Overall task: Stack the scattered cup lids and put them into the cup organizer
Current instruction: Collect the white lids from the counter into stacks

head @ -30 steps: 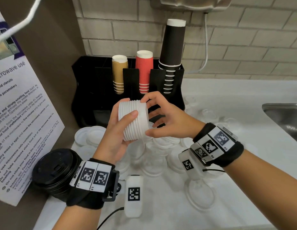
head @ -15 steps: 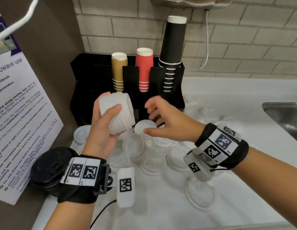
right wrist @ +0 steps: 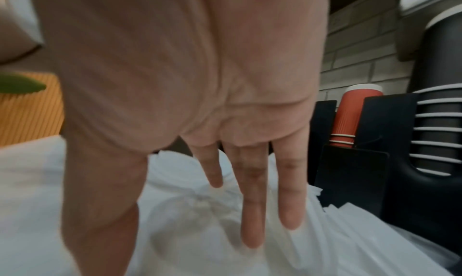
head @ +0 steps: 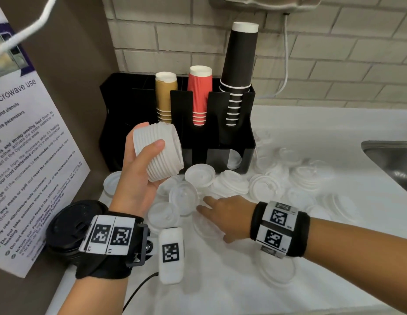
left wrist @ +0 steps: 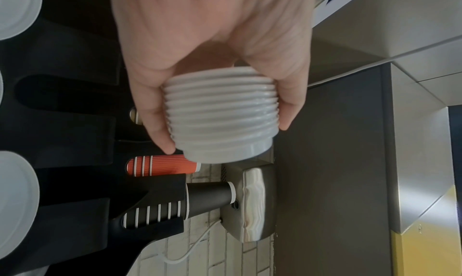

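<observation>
Our left hand (head: 134,178) grips the lid stack (head: 158,153) tipped sideways, while our flat, empty right hand (head: 229,214) is nearer the loose lids (head: 200,175) just ahead on the surface (head: 220,280).

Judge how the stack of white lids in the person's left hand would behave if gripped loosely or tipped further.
The stack of white lids is held at its sides by the left hand, so it is probably light. It is tilted, and its ridged rims look only nested, so a loose grip might let the lids slide apart. Set on its side, it would likely roll.
</observation>
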Demonstrator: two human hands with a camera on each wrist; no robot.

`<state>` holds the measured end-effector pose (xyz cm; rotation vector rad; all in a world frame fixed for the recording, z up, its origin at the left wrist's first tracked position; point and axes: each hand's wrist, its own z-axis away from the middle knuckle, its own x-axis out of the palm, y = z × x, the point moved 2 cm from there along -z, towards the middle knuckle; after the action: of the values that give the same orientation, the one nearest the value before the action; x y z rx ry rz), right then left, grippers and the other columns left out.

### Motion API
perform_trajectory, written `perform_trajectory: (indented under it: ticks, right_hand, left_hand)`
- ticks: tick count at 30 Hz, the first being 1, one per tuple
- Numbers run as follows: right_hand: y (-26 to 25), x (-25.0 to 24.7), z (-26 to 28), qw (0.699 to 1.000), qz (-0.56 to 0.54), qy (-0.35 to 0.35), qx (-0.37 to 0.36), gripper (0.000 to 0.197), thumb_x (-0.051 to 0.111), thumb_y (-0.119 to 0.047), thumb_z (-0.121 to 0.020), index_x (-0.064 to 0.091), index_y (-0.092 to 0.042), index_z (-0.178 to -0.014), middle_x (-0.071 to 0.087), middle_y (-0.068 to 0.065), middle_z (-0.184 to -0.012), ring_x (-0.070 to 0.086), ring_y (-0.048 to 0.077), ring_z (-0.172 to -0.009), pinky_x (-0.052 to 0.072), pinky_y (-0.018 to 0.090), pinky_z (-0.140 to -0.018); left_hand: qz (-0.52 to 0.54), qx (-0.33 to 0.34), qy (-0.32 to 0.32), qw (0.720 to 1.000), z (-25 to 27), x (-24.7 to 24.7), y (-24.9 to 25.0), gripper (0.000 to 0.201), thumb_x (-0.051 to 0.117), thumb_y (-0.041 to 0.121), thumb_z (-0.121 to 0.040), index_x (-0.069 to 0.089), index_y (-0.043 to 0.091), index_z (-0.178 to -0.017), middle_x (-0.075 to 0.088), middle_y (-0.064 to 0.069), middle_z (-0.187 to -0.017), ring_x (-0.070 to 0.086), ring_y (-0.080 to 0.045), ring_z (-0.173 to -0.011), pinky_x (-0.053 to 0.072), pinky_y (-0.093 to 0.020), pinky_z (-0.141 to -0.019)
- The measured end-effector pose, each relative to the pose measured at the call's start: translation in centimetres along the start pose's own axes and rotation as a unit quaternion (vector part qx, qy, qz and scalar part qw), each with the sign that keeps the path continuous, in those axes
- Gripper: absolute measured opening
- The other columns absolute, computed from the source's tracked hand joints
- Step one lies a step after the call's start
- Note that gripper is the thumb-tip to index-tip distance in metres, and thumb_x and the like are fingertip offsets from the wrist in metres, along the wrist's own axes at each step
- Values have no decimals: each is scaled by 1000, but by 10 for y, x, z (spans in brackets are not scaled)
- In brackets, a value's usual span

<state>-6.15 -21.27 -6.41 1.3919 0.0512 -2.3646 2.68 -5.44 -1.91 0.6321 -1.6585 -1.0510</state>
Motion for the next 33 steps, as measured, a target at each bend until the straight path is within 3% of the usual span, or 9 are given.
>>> perform_trajectory:
  ticks: [5,10,15,17,20,24,27,30,33]
  right_hand:
    - [0,-1,-9,1000,19,14,-15,84,70,-27,-82,19,-27,-149,42,13,-127,56,31,-103,43,35,-66]
    - [-1,-1,-9,999,-22,-22,-35,82,73,-27,-80,26,-33,-147,41,12,-125,50,32,-109,50,40,-81]
    - [9,-16,0,984,-165,6,-73,74,77,-27,-74,36,-32,-135,42,8,-118,51,24,-91,44,29,-64]
    - [24,-28,10,954,-282,44,-88,68,79,-26,-73,40,-33,-129,47,5,-115,54,23,-96,48,25,-71]
    - [48,-47,29,878,-452,138,-79,63,80,-19,-74,44,-33,-124,51,1,-116,59,18,-98,51,18,-74]
    - [59,-58,44,741,-601,293,-58,59,78,-15,-77,43,-29,-123,53,1,-112,64,21,-93,54,28,-80]
    - [48,-56,44,659,-663,353,-50,56,77,-20,-77,44,-34,-119,55,-1,-112,66,21,-89,57,33,-76]
    - [35,-47,42,634,-666,393,-33,55,75,-29,-76,44,-40,-121,56,-5,-114,67,16,-91,54,24,-71]
    - [29,-38,44,612,-671,418,-22,58,71,-32,-77,44,-43,-128,57,-10,-118,65,12,-97,53,25,-76]
  left_hand:
    - [4,-5,-1,1000,1,-1,0,64,73,35,-65,51,36,-125,59,3,-123,59,-22,-112,56,-43,-78]
    - [-4,3,3,1000,-1,-4,2,52,64,29,-75,50,37,-125,58,4,-123,59,-19,-112,58,-38,-74]
    - [-6,7,-3,1000,-5,-3,6,54,63,28,-77,47,35,-128,56,2,-124,58,-20,-113,58,-39,-75]
    - [-4,9,-2,1000,-6,-3,6,53,63,28,-76,48,35,-127,57,3,-123,59,-19,-111,58,-39,-74]
    - [0,8,2,1000,-5,-1,2,50,64,29,-75,50,36,-123,59,5,-119,60,-18,-109,58,-38,-73]
    - [-1,3,-12,1000,2,11,-9,46,65,29,-75,54,40,-118,62,8,-114,66,-11,-99,58,-36,-69]
    - [-7,-1,-24,1000,7,21,-17,48,67,29,-75,54,41,-119,62,5,-119,65,-14,-102,58,-34,-67]
    - [-20,-7,-51,998,10,27,-22,57,73,31,-72,52,40,-123,61,1,-125,64,-22,-109,58,-38,-72]
    - [-39,-16,-77,996,10,28,-25,63,76,39,-63,53,44,-121,66,11,-114,67,-15,-103,58,-36,-72]
